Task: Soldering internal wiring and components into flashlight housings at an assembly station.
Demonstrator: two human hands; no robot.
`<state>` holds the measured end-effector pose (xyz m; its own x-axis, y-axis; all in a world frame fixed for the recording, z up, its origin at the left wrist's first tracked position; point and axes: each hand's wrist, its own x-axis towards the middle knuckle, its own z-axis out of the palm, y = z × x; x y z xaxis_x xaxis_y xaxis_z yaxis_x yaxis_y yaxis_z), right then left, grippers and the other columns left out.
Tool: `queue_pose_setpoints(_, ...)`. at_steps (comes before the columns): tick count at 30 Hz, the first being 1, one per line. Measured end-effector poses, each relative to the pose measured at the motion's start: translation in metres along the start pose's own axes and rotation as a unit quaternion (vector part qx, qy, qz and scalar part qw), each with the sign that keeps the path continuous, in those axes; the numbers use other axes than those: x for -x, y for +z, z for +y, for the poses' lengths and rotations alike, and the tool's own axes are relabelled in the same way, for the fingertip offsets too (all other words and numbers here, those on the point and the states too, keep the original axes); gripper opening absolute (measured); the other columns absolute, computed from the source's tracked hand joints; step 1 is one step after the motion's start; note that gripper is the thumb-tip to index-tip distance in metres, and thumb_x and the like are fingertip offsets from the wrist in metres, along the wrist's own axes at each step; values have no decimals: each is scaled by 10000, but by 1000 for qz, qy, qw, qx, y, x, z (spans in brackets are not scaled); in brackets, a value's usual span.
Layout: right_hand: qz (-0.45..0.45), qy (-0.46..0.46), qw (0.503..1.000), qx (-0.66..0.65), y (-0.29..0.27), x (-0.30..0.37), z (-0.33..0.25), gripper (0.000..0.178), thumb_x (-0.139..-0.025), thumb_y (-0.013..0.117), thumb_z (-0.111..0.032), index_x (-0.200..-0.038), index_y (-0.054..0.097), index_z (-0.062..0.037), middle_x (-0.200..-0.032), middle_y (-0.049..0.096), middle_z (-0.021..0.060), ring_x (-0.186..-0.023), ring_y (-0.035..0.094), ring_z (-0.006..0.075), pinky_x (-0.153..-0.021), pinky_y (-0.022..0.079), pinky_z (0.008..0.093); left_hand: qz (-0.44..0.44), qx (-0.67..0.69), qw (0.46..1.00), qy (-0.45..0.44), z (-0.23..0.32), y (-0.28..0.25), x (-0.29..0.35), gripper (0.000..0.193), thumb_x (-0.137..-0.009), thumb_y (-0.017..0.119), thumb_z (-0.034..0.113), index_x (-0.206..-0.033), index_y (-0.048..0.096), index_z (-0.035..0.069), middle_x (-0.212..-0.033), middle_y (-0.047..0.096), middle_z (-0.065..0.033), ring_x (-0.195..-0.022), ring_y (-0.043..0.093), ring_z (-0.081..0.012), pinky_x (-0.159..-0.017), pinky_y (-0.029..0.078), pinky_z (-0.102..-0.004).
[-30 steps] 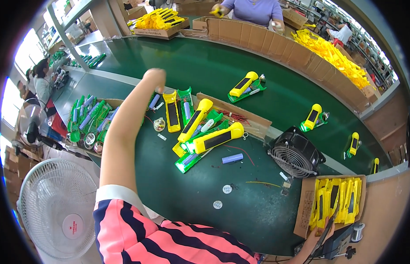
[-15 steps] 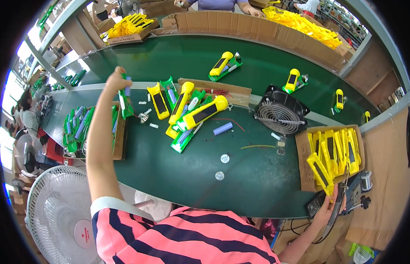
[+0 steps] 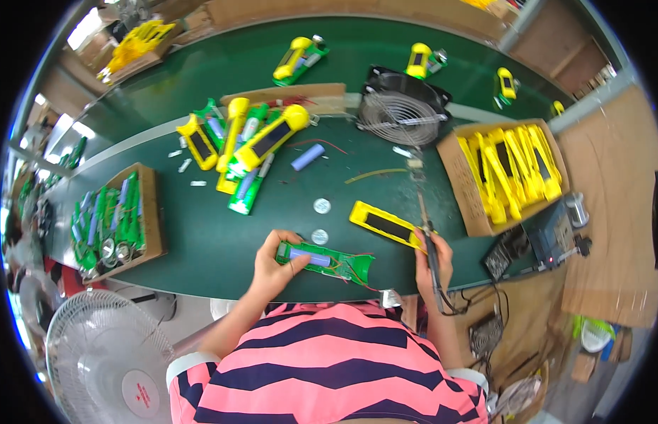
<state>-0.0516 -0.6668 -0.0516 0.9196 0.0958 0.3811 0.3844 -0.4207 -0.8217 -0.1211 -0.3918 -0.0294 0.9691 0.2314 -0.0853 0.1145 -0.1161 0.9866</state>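
Note:
Near the table's front edge, my left hand (image 3: 274,267) is closed on the left end of a green flashlight housing (image 3: 354,266). A lilac battery cell (image 3: 311,258) and thin red wires lie in it, with my thumb at the cell. From its right end a silvery lamp head (image 3: 390,298) hangs by wires over the edge. My right hand (image 3: 435,263) grips a soldering iron (image 3: 433,261), its tip pointing away from me. The same hand also holds a yellow cover with a dark panel (image 3: 384,225), slanting left, apart from the housing.
A carton of yellow covers (image 3: 467,191) stands right, beside a soldering station (image 3: 530,240) and solder spool (image 3: 576,210). A carton of green housings (image 3: 154,212) stands left. Yellow-green flashlights (image 3: 269,138), a loose cell (image 3: 308,157) and a black fan (image 3: 403,113) lie farther back.
My left hand has come from the far left to the front edge with the green housing. My right hand has brought the yellow cover and iron leftward from the right carton. The view has shifted.

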Motion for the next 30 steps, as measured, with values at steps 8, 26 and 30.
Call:
queue_pose_setpoints(8,-49,-36,990,125,-5,12,7,394,-748,540,48,-1099,378,-25,-1006,622,89,-904,602,199,-736,457,247,41,-416,837,354,-12,16,0,272,-603,713,180,-825,598,74,-962,552,-65,-963,500,-281,-823,390,-425)
queue_pose_setpoints(26,-65,-4,996,57,-5,10,4,352,-758,545,53,-1075,426,-42,-974,626,98,-892,613,207,-745,465,260,-346,-354,805,328,38,97,-27,79,-652,644,160,-712,615,118,-797,475,-10,-780,454,-194,-665,339,-317)
queue_pose_setpoints(30,-44,4,999,-10,-2,15,7,291,-767,529,45,-1042,459,-23,-965,620,124,-867,609,279,-714,482,292,-312,-261,855,323,30,94,-22,99,-691,633,157,-765,579,116,-895,516,7,-823,479,-189,-691,343,-323)
